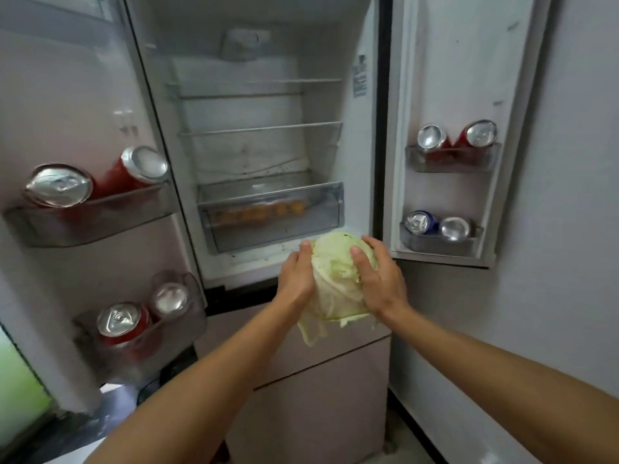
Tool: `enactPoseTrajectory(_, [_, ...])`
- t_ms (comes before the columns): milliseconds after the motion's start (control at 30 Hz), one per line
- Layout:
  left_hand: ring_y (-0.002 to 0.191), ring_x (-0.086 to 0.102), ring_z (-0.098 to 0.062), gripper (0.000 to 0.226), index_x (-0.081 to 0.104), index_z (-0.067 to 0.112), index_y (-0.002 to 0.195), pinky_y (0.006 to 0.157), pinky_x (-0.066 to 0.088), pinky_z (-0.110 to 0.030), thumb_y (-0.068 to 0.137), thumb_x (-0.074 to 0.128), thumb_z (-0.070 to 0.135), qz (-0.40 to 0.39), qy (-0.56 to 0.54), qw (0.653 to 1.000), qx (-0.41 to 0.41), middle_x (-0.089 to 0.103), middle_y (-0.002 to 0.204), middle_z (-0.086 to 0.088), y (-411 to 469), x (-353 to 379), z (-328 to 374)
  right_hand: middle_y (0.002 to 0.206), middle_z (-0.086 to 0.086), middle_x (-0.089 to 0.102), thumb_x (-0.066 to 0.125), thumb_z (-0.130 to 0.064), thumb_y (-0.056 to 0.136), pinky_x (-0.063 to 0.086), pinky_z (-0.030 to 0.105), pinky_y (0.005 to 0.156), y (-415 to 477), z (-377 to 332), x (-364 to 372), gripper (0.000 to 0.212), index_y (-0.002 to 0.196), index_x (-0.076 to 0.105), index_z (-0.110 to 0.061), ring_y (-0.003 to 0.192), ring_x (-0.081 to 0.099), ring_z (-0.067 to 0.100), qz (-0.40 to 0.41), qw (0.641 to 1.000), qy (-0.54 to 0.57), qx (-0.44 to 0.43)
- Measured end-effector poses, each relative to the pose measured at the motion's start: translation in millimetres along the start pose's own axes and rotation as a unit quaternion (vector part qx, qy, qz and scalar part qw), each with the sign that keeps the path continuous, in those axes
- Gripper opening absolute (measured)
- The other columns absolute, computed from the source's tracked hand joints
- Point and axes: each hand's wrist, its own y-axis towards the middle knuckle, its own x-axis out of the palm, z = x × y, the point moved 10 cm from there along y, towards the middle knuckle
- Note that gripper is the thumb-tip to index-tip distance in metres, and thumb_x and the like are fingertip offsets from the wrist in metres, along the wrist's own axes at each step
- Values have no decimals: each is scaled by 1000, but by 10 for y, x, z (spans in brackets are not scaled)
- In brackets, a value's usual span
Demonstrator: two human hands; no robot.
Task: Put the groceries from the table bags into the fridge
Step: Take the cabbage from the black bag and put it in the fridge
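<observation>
A pale green cabbage is held between both hands in front of the open fridge, just below the fridge compartment's lower edge. My left hand grips its left side and my right hand curls over its right side and top. A loose outer leaf hangs from the underside. Behind the cabbage is a clear crisper drawer with several orange fruits inside. The wire shelves above hold nothing.
Both fridge doors stand open. The left door's bins hold red cans, and the right door's bins hold red, blue and silver cans. A shut freezer drawer lies below my hands. A white wall is at the right.
</observation>
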Motion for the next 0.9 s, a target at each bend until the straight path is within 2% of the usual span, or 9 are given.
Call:
enactPoseTrajectory(67, [109,60,-27,82,63,22,119,100,46,-47,74,27,80,25,1,1000,17,64,121,-5,390,-5,226,119,-3,59,28,-79,72,46,37,88,442,-41,95,78,131,45,-30,104,57,18,8,1000,13,-17])
enactPoseTrajectory(167, [105,62,-28,71,67,19,113,98,47,-45,82,32,71,64,-13,997,47,68,113,-6,1009,-7,570,107,-10,58,31,-78,74,47,37,84,1104,-80,256,71,124,46,-30,97,58,16,25,998,38,-36])
enactPoseTrajectory(300, [104,62,-33,78,68,17,111,98,47,-47,77,27,75,108,-33,992,57,68,113,-11,1909,-25,868,97,-15,56,35,-71,83,50,43,86,2016,-33,578,51,115,44,-33,93,58,15,46,997,46,-45])
enactPoseTrajectory(400, [101,63,-33,65,70,10,107,96,49,-44,93,33,61,116,-35,989,83,69,109,-14,2668,18,1085,101,-10,57,34,-70,83,50,43,87,2695,49,833,51,116,45,-33,93,58,18,67,996,42,-50])
enactPoseTrajectory(500, [97,64,-34,64,71,9,104,95,49,-43,93,33,60,118,-38,989,80,70,104,-14,3348,78,1238,104,-9,58,33,-72,82,47,40,89,3319,151,1052,56,119,47,-32,100,58,23,86,995,36,-43])
enactPoseTrajectory(600, [96,63,-34,64,70,7,104,93,49,-39,96,31,57,115,-17,990,78,69,104,-15,3935,159,1374,118,-1,62,31,-73,82,46,41,93,3853,270,1248,61,123,49,-31,106,58,25,101,994,36,-34])
enactPoseTrajectory(667, [96,63,-34,65,68,5,106,89,49,-37,97,30,57,108,-6,992,61,68,104,-15,4262,221,1390,123,2,61,34,-70,86,44,38,94,4159,366,1367,58,125,49,-30,109,57,27,101,994,32,-24])
enactPoseTrajectory(767, [100,62,-36,65,63,4,115,95,48,-42,96,31,58,105,-28,994,26,66,110,-15,4752,271,1285,126,3,60,38,-65,92,42,37,92,4567,535,1566,53,128,48,-28,112,56,29,88,996,10,1])
enactPoseTrajectory(900, [97,65,-36,69,64,6,106,94,50,-46,91,33,65,94,-117,988,-29,68,107,-16,5344,397,1076,136,9,55,33,-74,85,42,44,99,5009,703,1855,73,138,40,-24,119,53,35,59,998,-15,18])
